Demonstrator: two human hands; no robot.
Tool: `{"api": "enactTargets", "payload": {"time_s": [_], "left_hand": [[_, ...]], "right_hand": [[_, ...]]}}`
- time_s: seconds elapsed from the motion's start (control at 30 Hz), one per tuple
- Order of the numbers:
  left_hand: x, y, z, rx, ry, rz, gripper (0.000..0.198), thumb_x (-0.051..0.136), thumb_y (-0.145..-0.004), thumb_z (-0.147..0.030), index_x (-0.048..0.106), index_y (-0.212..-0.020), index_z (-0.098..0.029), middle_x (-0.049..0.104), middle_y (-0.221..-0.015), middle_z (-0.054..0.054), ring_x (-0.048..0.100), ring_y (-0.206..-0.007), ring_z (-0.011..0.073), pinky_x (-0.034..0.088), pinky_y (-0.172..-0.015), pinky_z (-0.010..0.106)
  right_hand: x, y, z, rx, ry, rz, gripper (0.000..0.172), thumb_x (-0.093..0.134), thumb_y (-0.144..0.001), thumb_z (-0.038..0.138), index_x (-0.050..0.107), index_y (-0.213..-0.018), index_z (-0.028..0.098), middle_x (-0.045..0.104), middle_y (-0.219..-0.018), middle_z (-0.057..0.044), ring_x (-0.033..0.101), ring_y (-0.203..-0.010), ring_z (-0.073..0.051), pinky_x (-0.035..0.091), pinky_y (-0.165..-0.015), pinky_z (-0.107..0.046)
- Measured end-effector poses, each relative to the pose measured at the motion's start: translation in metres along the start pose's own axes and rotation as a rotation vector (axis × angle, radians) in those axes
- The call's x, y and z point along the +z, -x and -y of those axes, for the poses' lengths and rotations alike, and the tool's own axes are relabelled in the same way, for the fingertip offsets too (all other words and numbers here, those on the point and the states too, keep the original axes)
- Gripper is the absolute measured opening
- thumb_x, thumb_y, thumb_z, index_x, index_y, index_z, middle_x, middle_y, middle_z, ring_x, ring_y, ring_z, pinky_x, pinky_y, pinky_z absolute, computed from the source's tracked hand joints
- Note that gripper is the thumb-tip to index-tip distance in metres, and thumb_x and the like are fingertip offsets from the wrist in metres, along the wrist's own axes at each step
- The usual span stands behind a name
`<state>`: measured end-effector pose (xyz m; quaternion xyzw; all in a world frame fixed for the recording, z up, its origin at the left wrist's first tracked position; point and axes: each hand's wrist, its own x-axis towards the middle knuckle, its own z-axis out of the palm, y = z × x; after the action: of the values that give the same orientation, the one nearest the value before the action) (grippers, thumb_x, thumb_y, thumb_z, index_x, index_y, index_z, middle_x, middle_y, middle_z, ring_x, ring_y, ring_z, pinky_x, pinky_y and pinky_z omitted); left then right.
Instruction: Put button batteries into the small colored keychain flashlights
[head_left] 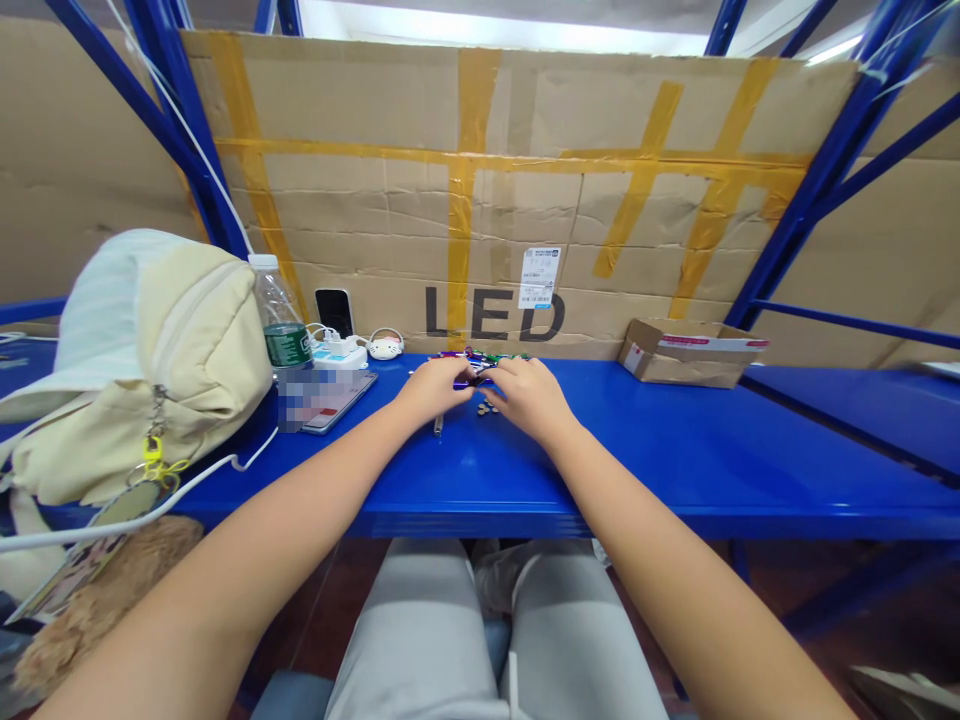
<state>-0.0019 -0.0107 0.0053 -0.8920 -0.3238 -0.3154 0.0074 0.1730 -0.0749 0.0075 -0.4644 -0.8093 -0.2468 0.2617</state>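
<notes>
My left hand (433, 388) and my right hand (534, 395) meet over the blue table, fingertips almost touching. Between them shows a small purple metallic piece (466, 383), mostly covered by my fingers. The left fingers are closed about it; the right thumb and fingers are bent in a pinch, and what they hold is hidden. Just behind the hands lies a pile of shiny small things (480, 356) in purple, red, blue and green. Several small round silvery discs (487, 408) lie below my right fingers. A thin silver piece (439, 425) sticks out beneath my left hand.
To the left are a cream backpack (202, 340), a bottle (281, 320), a white power strip (337, 350), a phone (341, 402) and a white cable (217, 468). An open cardboard box (690, 355) stands at right. A taped cardboard panel (375, 230) closes the back.
</notes>
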Motion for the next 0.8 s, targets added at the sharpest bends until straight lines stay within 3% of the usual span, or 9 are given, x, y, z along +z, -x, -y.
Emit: {"api": "enactTargets", "payload": {"time_s": [0.33,0.6,0.8], "left_hand": [[0.004,0.000,-0.011,-0.046,0.014,-0.021,0.011,0.061,-0.072,-0.019,0.062,-0.083,-0.018,0.070,-0.086,0.003,0.064,-0.083,0.0205,0.047,-0.074,0.029],[0.003,-0.001,-0.004,-0.020,0.116,-0.019,0.011,0.060,-0.075,-0.017,0.063,-0.085,-0.017,0.070,-0.088,0.002,0.064,-0.083,0.0169,0.048,-0.078,0.026],[0.002,-0.001,-0.001,-0.030,0.154,0.014,0.010,0.062,-0.075,-0.019,0.064,-0.085,-0.017,0.069,-0.088,0.002,0.063,-0.083,0.0170,0.048,-0.078,0.027]], "right_hand": [[0.006,-0.002,0.001,0.073,-0.051,0.004,0.009,0.054,-0.083,0.020,0.062,-0.083,0.018,0.066,-0.088,-0.010,0.058,-0.085,-0.022,0.033,-0.071,-0.032],[0.002,0.002,-0.009,0.291,-0.171,-0.079,0.021,0.043,-0.087,0.024,0.056,-0.103,0.019,0.063,-0.076,-0.003,0.057,-0.067,-0.017,0.039,-0.060,-0.027],[0.013,0.008,-0.025,0.312,-0.151,0.108,0.007,0.063,-0.071,0.028,0.066,-0.073,0.022,0.064,-0.080,-0.006,0.056,-0.080,-0.022,0.040,-0.065,-0.030]]}}
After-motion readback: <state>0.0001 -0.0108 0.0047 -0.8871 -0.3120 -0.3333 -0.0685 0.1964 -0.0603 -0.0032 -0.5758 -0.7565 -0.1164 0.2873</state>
